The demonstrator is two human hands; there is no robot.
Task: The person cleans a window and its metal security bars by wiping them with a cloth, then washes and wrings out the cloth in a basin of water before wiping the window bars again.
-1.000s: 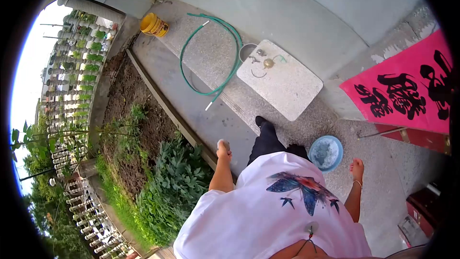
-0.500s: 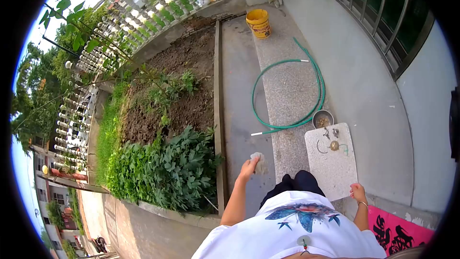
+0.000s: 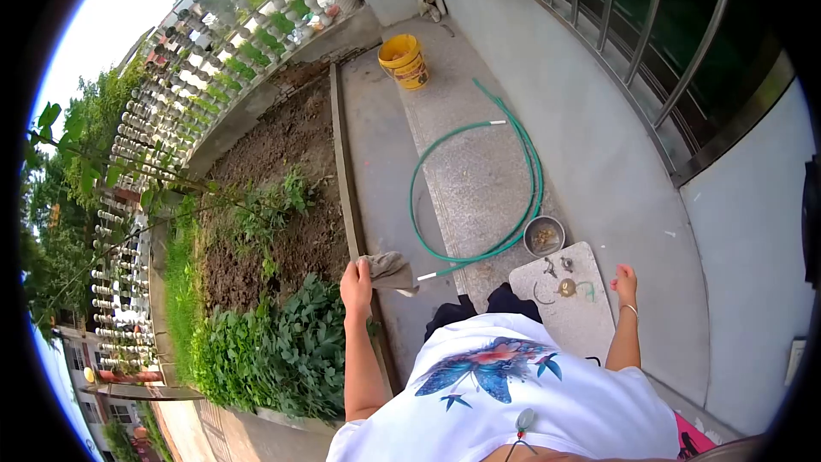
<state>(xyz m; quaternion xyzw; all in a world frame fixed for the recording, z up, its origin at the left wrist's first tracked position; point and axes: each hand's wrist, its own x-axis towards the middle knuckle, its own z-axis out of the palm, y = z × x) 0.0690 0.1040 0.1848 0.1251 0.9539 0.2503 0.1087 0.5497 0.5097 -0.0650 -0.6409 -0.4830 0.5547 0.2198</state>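
Note:
My left hand (image 3: 356, 285), over the edge of the garden bed, is closed on a crumpled grey-beige cloth (image 3: 390, 272) that hangs out to the right. My right hand (image 3: 625, 283) is held out beside the wall, its fingers loosely curled with nothing seen in them. Left of it lies a pale speckled board (image 3: 569, 316). On the board are a round brass-coloured piece (image 3: 566, 288), small dark metal parts (image 3: 550, 266), a thin curved dark piece (image 3: 537, 294) and a green strand (image 3: 587, 291). A metal bowl (image 3: 544, 236) with yellowish-brown bits inside stands at the board's far edge.
A green hose (image 3: 537, 173) lies looped on the speckled paving ahead. Farther off stands a yellow bucket (image 3: 403, 62). The garden bed (image 3: 282, 145) with leafy plants (image 3: 295, 346) runs along the left behind a concrete curb (image 3: 345, 162). A grey wall (image 3: 581, 103) with a barred window rises on the right.
The view has shifted, with the scene sliding left. My left hand has lifted the cloth toward the garden bed. My right hand has risen from the board's near corner to beside its far part.

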